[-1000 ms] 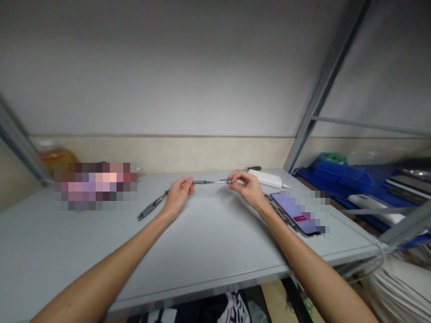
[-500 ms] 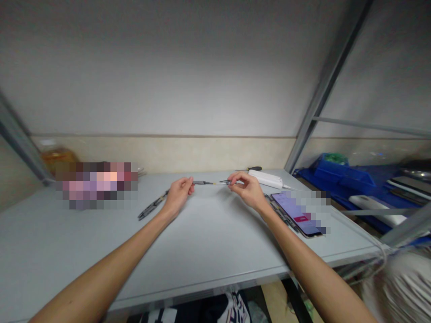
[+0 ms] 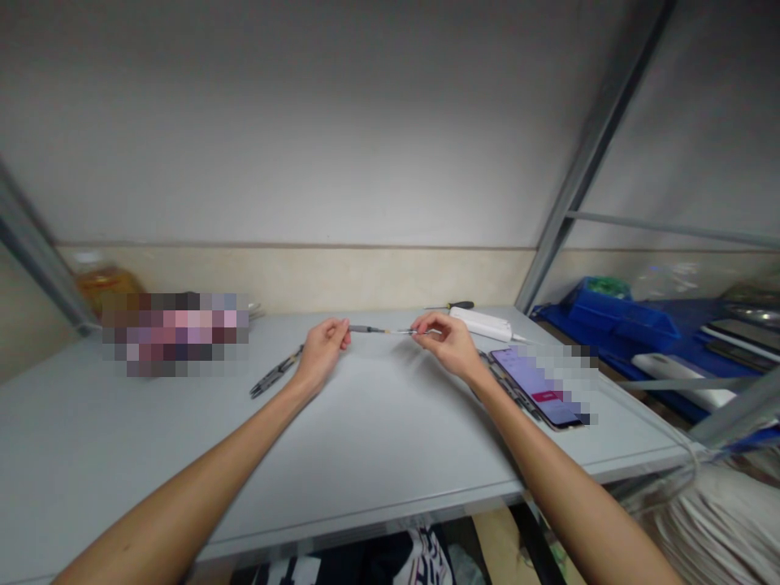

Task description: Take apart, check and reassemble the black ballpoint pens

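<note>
My left hand [image 3: 325,345] is closed, thumb and fingers pinching a slim grey pen barrel [image 3: 367,329] with a yellowish band at its right end. Facing it, my right hand [image 3: 444,340] pinches a thin, shiny rod-like pen part [image 3: 405,331]. This part lines up with the barrel's end; whether the two touch is too small to tell. Both hands are just above the table. Beside my left wrist lie grey-and-black pens [image 3: 275,377]. More slim grey pens [image 3: 515,388] lie in a row by my right forearm, partly hidden by it.
A phone [image 3: 536,388] with a lit screen lies on the grey table [image 3: 378,455] at right. Behind my right hand are a white power strip [image 3: 484,325] and a screwdriver [image 3: 461,305]. Blurred-out items and an amber bottle [image 3: 106,286] stand at left. Metal posts frame the table.
The dark prong-like piece at my right fingertips now looks thinner and in line with the barrel. Both hands have stayed nearly in place.
</note>
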`<state>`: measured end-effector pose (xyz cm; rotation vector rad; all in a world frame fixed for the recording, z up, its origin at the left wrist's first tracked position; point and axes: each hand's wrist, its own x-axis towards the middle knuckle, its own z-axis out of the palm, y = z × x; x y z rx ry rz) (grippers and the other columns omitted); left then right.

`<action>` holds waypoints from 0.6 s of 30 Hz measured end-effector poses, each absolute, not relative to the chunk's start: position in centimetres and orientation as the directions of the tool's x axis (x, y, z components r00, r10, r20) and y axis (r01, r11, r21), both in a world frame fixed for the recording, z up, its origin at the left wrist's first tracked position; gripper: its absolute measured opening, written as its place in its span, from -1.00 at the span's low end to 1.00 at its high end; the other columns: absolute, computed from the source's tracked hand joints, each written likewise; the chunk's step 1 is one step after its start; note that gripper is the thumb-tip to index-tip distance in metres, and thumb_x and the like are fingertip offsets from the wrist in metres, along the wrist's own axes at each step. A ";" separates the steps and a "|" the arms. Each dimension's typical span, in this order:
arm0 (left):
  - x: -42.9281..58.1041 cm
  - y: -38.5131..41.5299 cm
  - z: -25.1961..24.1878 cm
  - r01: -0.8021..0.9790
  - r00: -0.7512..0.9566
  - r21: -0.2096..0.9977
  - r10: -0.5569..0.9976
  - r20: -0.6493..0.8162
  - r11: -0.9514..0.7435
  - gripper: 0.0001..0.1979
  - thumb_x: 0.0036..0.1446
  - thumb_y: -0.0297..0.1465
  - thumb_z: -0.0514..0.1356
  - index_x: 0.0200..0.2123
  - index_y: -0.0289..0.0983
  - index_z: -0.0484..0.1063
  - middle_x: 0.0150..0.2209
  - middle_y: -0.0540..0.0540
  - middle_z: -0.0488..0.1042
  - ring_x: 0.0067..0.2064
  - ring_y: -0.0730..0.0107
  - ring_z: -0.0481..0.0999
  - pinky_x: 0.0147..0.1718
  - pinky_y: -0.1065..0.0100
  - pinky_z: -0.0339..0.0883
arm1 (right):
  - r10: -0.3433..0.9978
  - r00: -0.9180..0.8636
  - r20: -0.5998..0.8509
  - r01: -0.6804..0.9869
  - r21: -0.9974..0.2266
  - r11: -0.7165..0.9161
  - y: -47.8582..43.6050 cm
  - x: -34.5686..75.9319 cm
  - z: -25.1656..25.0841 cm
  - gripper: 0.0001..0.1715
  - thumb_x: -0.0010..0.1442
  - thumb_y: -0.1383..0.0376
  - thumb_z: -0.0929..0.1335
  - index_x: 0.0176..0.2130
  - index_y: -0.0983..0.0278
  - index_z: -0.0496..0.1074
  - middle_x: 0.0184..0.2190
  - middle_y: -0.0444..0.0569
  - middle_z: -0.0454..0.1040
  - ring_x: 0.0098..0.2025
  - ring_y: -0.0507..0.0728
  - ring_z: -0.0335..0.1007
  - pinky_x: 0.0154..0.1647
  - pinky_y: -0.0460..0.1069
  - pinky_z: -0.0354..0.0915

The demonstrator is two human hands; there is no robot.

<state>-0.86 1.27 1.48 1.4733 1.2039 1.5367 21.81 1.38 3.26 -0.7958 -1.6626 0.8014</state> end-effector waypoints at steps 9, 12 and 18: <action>-0.9 1.5 1.3 0.013 -0.140 0.948 0.939 0.315 -0.317 -0.65 -0.13 -0.12 0.23 -0.44 -0.31 0.39 -0.55 0.00 0.40 -0.50 0.50 0.34 -0.43 0.44 0.21 | 0.848 -0.166 0.503 0.123 -0.843 0.524 1.9 21.9 2.9 -0.76 -0.10 0.21 0.44 -0.48 0.29 0.34 -0.44 -0.06 0.43 -0.43 0.04 0.34 -0.42 -0.04 0.31; -0.9 1.6 1.2 -0.013 -0.135 0.949 0.941 0.311 -0.315 -0.67 -0.13 -0.15 0.24 -0.42 -0.31 0.40 -0.54 -0.01 0.42 -0.48 0.50 0.36 -0.42 0.44 0.24 | 0.856 -0.158 0.492 0.112 -0.853 0.511 1.8 21.8 3.0 -0.75 -0.10 0.20 0.44 -0.48 0.29 0.34 -0.46 -0.07 0.42 -0.48 0.02 0.32 -0.46 -0.05 0.30; -0.6 1.3 1.3 -0.031 -0.103 0.944 0.941 0.323 -0.328 -0.69 -0.12 -0.17 0.25 -0.42 -0.32 0.42 -0.54 -0.01 0.44 -0.48 0.51 0.37 -0.42 0.44 0.25 | 0.854 -0.131 0.503 0.068 -0.855 0.514 1.7 21.8 3.2 -0.74 -0.10 0.19 0.44 -0.48 0.28 0.32 -0.50 -0.09 0.41 -0.52 0.02 0.33 -0.44 -0.04 0.31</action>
